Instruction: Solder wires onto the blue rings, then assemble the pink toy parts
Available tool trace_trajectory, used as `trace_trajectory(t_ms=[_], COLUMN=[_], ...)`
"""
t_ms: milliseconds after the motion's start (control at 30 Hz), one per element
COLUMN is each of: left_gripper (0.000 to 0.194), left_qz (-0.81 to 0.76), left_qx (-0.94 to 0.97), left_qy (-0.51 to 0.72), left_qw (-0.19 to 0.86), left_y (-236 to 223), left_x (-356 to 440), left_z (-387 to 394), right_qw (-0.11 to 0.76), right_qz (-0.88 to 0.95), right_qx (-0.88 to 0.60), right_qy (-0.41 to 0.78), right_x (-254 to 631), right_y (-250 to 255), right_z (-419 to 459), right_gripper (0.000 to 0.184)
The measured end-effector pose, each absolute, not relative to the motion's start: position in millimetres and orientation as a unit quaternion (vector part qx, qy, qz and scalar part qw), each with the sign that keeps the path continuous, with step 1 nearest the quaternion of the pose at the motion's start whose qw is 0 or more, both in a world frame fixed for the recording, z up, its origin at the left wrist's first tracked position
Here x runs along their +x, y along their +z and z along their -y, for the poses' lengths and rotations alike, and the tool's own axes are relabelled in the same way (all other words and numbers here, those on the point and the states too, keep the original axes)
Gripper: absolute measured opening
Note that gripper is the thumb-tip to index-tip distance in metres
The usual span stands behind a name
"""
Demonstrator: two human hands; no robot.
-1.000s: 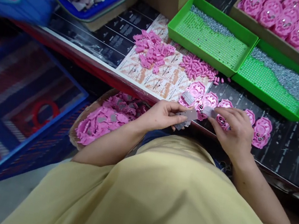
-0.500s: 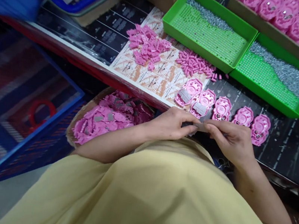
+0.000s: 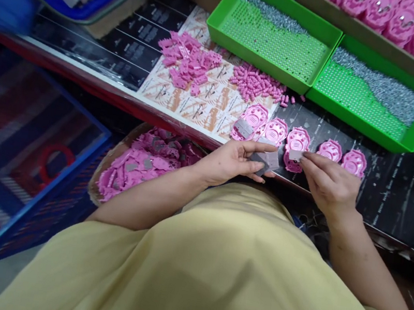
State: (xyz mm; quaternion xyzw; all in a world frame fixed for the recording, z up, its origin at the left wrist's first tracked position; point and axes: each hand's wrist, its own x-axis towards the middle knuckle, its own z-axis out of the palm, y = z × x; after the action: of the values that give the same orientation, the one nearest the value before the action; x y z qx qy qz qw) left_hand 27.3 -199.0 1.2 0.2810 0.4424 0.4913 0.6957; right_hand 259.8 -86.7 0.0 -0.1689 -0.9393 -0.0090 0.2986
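My left hand [image 3: 235,162] is closed around a small stack of thin grey rectangular pieces [image 3: 270,160], thumb on top. Between the fingertips of my right hand [image 3: 330,185] is a single grey piece [image 3: 295,156], held over the third pink plastic casing [image 3: 298,138] in a row along the table edge. Grey pieces lie on the first casing [image 3: 255,118] and, partly hidden by my left fingers, on the second casing [image 3: 276,130]. To the right, the fourth casing [image 3: 330,150] and fifth casing [image 3: 354,162] are partly behind my right hand or beside it.
Small pink cylinders [image 3: 255,83] and flat pink parts [image 3: 190,63] lie in piles. Two green trays [image 3: 272,42] hold small metal pieces. A carton [image 3: 371,37] of pink casings stands behind. Below the edge are a container of pink parts [image 3: 138,165] and a blue crate [image 3: 32,190].
My hands have moved apart. My right hand has drawn one grey piece from the stack in my left hand and brought it over the third casing. The view has shifted slightly.
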Motion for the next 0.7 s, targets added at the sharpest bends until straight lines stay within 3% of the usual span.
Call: trace_trajectory(t_ms=[167,300,467,567,700], left_gripper=[0.068,0.069,0.067,0.072,0.068], left_qz=[-0.449,-0.435,-0.432,-0.442,-0.451], left_qx=[0.304,0.352,0.381,0.364,0.345], left_qy=[0.474,0.465,0.445,0.442,0.433], left_qw=[0.693,0.687,0.685,0.691,0.7], left_y=[5,9,9,8,10], left_x=[33,44,56,57,60], left_z=[197,191,183,180,176], right_qw=[0.302,0.292,0.311,0.355,0.351], right_qz=[0.94,0.897,0.785,0.722,0.759], right_qx=[-0.161,-0.244,-0.367,-0.452,-0.481], right_qy=[0.012,0.224,0.39,0.386,0.264], right_x=[259,250,255,276,296], right_y=[9,25,28,22,10], right_z=[92,110,111,98,87], right_gripper=[0.017,0.022,0.009,0.015,0.013])
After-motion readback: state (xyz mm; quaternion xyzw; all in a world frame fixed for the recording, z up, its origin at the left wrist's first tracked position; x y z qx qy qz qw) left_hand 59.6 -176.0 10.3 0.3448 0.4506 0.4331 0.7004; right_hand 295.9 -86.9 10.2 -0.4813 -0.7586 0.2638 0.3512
